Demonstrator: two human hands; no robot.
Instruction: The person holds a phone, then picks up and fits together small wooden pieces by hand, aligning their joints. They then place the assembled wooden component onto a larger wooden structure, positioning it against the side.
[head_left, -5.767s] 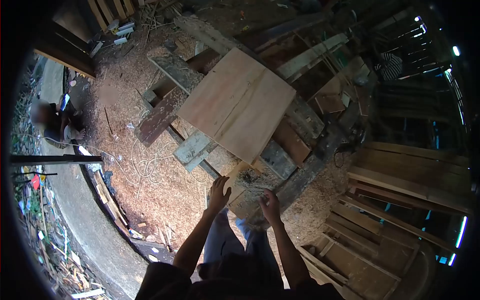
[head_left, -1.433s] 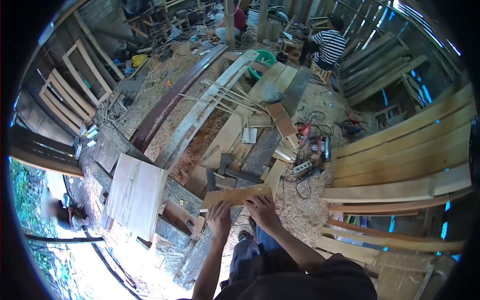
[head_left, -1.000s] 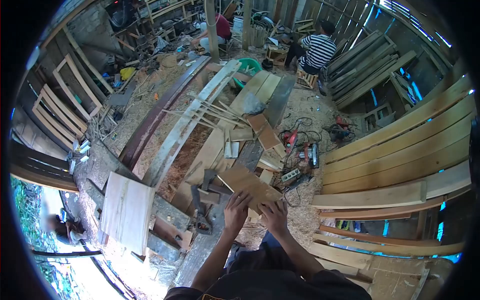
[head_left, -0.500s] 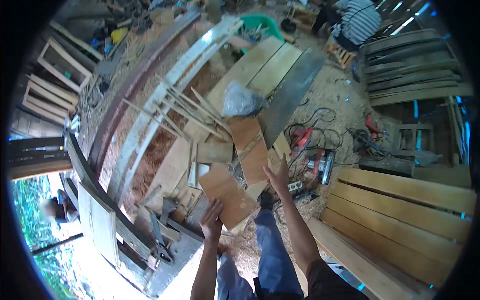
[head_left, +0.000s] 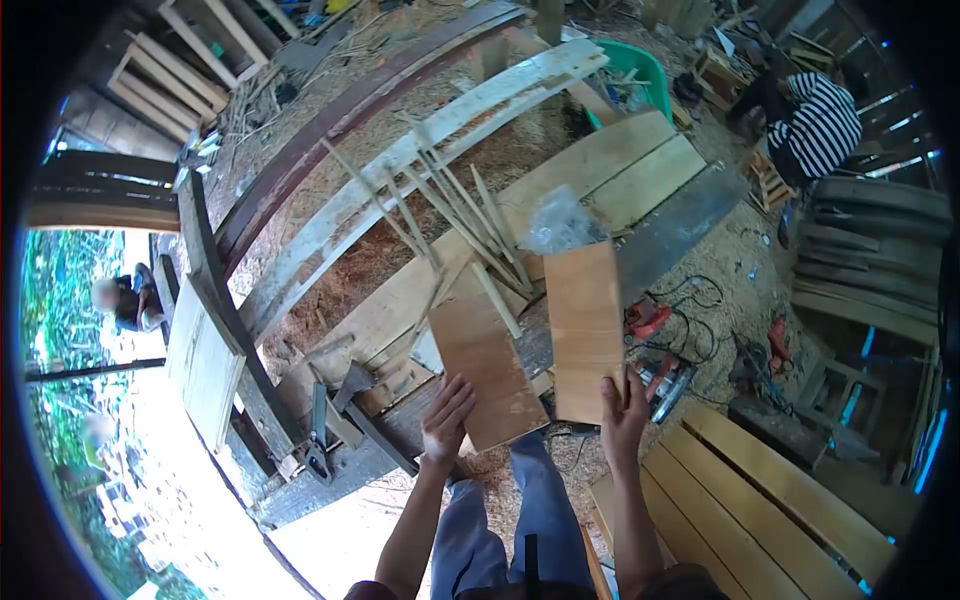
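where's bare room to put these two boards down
Free: the pale planks beyond the plastic bag, and the bench slats beside the right hand. Crowded: thin sticks above the left hand, power tools right.

Sawdust-covered floor (head_left: 700, 300) is carrying the workshop's stock. Long planks (head_left: 600, 180) are lying at 12 o'clock, with thin sticks (head_left: 450, 215) and a plastic bag (head_left: 562, 222) resting on them. Power tools (head_left: 655, 350) and cords are lying at 3 o'clock.
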